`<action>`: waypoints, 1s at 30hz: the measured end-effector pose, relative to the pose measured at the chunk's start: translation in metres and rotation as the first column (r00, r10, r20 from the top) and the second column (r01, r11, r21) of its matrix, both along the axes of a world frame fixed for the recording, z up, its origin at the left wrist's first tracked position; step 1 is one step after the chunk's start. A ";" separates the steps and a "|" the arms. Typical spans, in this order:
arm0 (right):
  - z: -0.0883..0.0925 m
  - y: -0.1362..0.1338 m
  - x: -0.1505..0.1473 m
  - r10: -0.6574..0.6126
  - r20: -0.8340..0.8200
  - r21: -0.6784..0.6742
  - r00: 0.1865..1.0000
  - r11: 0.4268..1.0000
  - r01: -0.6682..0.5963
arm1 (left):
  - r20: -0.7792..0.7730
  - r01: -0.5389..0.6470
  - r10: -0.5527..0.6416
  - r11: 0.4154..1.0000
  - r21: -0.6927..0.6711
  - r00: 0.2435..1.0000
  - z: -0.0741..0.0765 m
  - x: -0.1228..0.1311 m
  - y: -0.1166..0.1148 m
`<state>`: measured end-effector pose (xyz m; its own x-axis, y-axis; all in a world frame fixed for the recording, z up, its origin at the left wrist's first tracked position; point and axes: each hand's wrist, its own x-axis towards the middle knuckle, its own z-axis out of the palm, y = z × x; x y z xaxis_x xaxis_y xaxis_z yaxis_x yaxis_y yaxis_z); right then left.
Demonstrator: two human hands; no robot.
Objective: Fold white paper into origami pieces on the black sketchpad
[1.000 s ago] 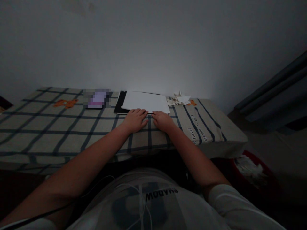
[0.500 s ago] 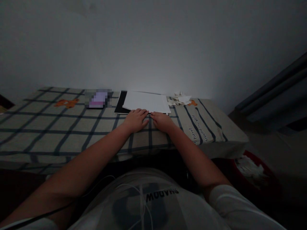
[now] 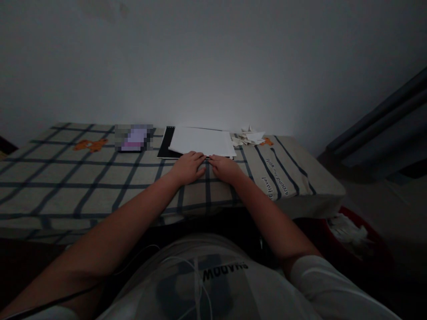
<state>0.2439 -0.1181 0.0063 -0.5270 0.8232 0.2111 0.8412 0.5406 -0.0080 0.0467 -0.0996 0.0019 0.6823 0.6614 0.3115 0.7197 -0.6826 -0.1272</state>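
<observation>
A sheet of white paper (image 3: 202,140) lies on top of a black-covered pad (image 3: 166,144) with a row of binding holes at its far left corner. My left hand (image 3: 188,168) rests palm down at the near edge of the paper, fingers stretched and thumb apart. Beside it my right hand (image 3: 227,169) lies low with its fingertips at the same edge, close to the left fingertips. Both hands look open, holding nothing. The undersides of the fingers are hidden.
Folded white paper pieces (image 3: 249,136) lie right of the pad. A pixelated phone-like thing (image 3: 135,138) lies to the left. Checked cloth (image 3: 100,178) covers the table against the wall. A red bin (image 3: 380,240) with crumpled paper stands at the lower right.
The view has shifted very slightly. Both hands keep their place at the paper's near edge.
</observation>
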 end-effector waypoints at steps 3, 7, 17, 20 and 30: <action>0.004 -0.002 0.000 -0.097 0.001 0.007 0.995 0.995 0.097 | -0.002 -0.008 0.008 1.000 -0.017 1.000 0.001 0.000 0.000; 0.009 -0.004 -0.001 -0.217 0.014 0.010 0.976 0.976 0.217 | -0.009 -0.008 0.007 0.999 -0.032 1.000 0.001 0.000 0.000; 0.013 -0.005 0.001 -0.322 0.047 0.030 0.946 0.947 0.320 | -0.008 0.000 0.000 1.000 -0.014 1.000 0.000 0.000 0.001; 0.012 -0.003 -0.001 -0.367 0.046 0.050 0.929 0.930 0.365 | -0.006 -0.005 0.005 1.000 -0.017 1.000 0.000 0.000 0.001; 0.014 -0.006 0.004 -0.404 0.029 0.026 0.914 0.915 0.403 | -0.011 -0.003 0.003 1.000 -0.011 1.000 0.000 0.000 0.000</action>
